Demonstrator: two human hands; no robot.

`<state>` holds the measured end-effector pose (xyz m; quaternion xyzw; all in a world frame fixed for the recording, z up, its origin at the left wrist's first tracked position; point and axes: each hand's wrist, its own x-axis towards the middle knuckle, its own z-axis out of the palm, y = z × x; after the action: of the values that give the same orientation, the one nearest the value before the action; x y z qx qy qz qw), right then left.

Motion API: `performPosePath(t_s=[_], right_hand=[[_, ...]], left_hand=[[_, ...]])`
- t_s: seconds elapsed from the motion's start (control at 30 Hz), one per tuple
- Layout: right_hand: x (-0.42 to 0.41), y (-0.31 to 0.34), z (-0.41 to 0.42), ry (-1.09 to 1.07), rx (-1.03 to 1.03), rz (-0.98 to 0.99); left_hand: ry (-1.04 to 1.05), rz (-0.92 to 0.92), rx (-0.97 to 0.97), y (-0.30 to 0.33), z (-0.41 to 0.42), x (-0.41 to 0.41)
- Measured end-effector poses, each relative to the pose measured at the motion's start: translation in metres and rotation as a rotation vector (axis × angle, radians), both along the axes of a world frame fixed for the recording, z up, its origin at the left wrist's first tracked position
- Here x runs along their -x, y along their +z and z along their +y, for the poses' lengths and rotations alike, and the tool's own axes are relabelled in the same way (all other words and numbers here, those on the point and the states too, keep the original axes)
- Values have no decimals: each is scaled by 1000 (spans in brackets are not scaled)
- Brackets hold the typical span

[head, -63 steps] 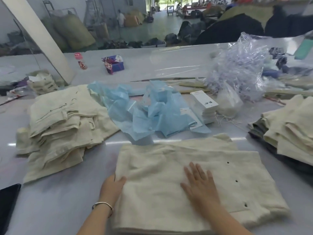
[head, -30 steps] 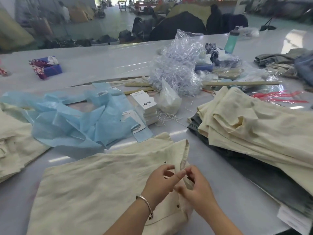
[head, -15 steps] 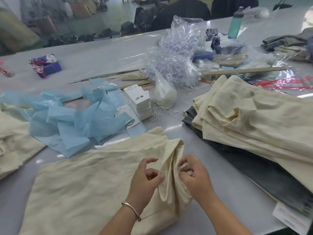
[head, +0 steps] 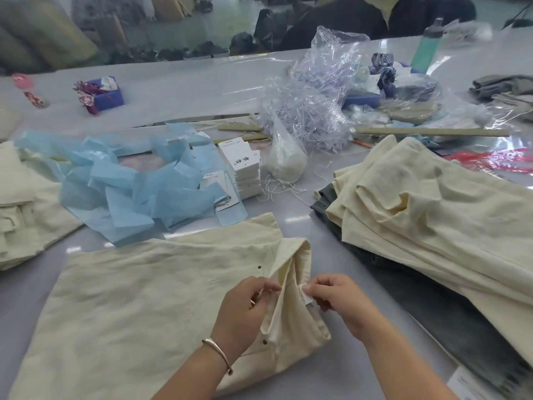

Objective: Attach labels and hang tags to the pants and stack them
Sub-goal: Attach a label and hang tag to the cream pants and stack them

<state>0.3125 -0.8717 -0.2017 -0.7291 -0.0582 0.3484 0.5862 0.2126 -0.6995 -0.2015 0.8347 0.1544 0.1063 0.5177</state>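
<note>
At lower centre, my left hand [head: 245,307] pinches the pants [head: 144,298] waistband open while my right hand [head: 340,301] pinches the sewn-in label [head: 305,295]; I'd keep both taut for tagging.

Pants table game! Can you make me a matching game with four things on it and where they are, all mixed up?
Things:
1. bottle
2. tag stack
3. blue paper
4. sewn label

Places:
A. left of the tag stack
B. pinched by the right hand
C. far right on the table
D. middle of the table, beside a white bag

Pairs: 1-C, 2-D, 3-A, 4-B
</note>
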Motion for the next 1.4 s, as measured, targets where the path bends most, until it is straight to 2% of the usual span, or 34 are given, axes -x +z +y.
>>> performPosePath(t_s=[0.17, 0.47, 0.67, 0.73, 0.87, 0.93, 1.03, 1.13, 1.23, 1.3, 1.4], right_hand=[[5, -3, -5, -29, -291, 140], [17, -22, -1, -62, -509, 144], [16, -28, -6, -55, -460, 81], [13, -27, -8, -145, -407, -11], [-4, -19, -5, -417, -468, -141], [-8, -11, 6, -432, -485, -177], [-13, 5, 33, -362, -509, -245], [-25, 15, 64, -334, -462, -306], [-37, 13, 104, -296, -396, -343], [-41, 7, 135, -250, -365, -330], [-43, -3, 185, -183, -299, -284]], left_hand=[[55, 40, 43, 6, 7, 1], [99, 52, 60, 1, 14, 0], [86, 78, 63, -2, 11, 4], [62, 87, 82, 0, 6, 5], [6, 127, 265, 8, 2, 10], [-41, 166, 387, 13, 8, 13], [-84, 270, 395, 16, 26, 21], [40, 355, 401, 10, 51, 30], [184, 347, 452, -1, 86, 37], [253, 302, 414, -5, 115, 34], [336, 201, 86, -5, 173, 9]])
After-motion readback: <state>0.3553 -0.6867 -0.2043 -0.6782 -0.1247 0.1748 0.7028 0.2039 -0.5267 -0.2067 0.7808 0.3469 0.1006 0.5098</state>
